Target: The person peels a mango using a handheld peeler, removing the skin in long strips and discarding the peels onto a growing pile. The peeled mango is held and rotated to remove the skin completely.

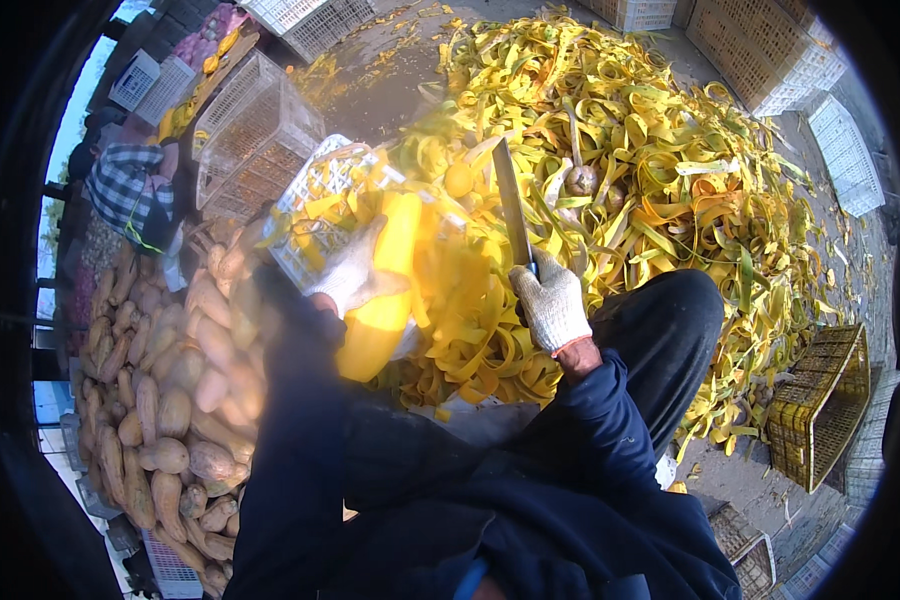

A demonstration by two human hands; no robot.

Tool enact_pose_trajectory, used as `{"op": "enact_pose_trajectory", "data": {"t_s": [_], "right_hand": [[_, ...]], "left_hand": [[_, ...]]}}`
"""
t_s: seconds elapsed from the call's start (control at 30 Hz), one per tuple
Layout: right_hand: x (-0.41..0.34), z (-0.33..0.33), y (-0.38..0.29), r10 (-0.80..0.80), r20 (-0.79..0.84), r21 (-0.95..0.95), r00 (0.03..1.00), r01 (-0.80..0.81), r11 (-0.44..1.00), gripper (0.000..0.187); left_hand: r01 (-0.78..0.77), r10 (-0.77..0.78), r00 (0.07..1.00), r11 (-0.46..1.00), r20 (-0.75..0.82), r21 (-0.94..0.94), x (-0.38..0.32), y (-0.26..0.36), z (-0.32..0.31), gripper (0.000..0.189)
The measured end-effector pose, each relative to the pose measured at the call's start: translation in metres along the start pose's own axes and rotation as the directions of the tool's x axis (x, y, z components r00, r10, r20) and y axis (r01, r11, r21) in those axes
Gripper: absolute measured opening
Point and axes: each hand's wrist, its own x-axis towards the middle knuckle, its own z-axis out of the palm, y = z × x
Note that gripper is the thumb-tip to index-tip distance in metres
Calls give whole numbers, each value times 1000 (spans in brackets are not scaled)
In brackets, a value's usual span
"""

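My left hand (356, 271), in a white knit glove, is closed around a peeled, bright yellow squash (384, 300), which stands tilted over my lap. In my right hand (553, 301), also gloved, is a long-bladed knife (513, 199), its blade pointing up and away from me, apart from the squash. Directly behind the squash, a white plastic crate (300, 247) holds yellow pieces. A large heap of yellow and green peel strips (645, 180) spreads ahead and to the right. A bright blur hides part of the peels between my hands.
Unpeeled squashes (172, 412) are piled at the left. Beyond them is a person in a checked shirt (127, 180), near stacked crates (259, 135). More crates (765, 60) stand at the back right, and a yellow crate (817, 409) lies tipped at the right.
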Motion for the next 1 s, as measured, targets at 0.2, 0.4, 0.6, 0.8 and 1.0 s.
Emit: {"op": "enact_pose_trajectory", "data": {"t_s": [0.2, 0.4, 0.6, 0.8, 1.0], "right_hand": [[-42, 22, 7, -167, 86, -325, 982, 186, 927, 50], [-72, 27, 15, -127, 223, -611, 967, 240, 755, 52], [-75, 24, 25, -205, 163, -643, 965, 262, 720, 47], [-75, 23, 29, -198, 179, -601, 964, 266, 754, 43], [-82, 29, 27, -148, 151, -642, 977, 211, 737, 36]], "left_hand": [[-264, 238, 964, 906, 118, 332, -8, 42, 2, 112], [-138, 54, 979, 885, 196, 444, -10, 65, 3, 77], [-140, -29, 945, 865, 326, 482, 14, 88, 19, 62], [-208, 93, 962, 859, 257, 467, 24, 67, 43, 61], [-199, 70, 957, 865, 281, 460, 23, 72, 34, 67]]}}
